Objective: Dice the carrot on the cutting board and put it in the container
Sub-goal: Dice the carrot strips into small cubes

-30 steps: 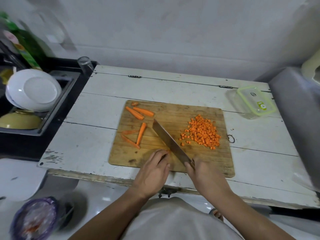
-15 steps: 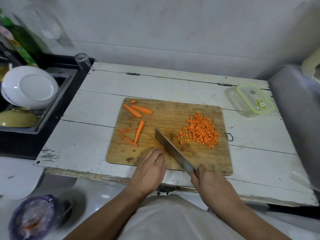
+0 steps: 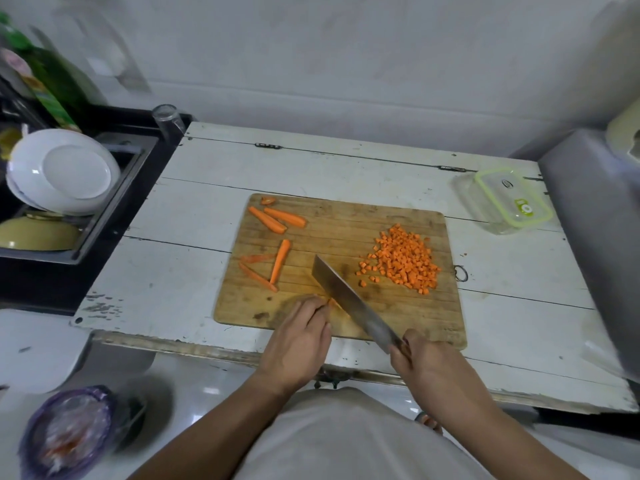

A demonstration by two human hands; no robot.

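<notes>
A wooden cutting board point(image 3: 346, 230) lies on the white table. A heap of diced carrot point(image 3: 403, 259) sits on its right part. Several long carrot strips point(image 3: 280, 259) lie on its left part. My right hand point(image 3: 427, 370) grips the handle of a cleaver point(image 3: 349, 299), whose blade slants across the board's near middle. My left hand point(image 3: 299, 341) holds down a small carrot piece point(image 3: 332, 302) at the blade's left side; the fingers hide most of it. A clear container with a green-rimmed lid point(image 3: 509, 202) stands at the table's far right.
A sink at the left holds white plates point(image 3: 62, 171) and a yellow bowl point(image 3: 36, 233). A glass point(image 3: 168, 119) stands at the sink's corner. A grey appliance point(image 3: 595, 216) borders the table's right side. A purple-rimmed bin point(image 3: 65, 434) sits on the floor, lower left.
The cleaver has slid back toward me along the board's near middle, and my left hand stays beside the blade on the carrot piece. The camera view shifted slightly.
</notes>
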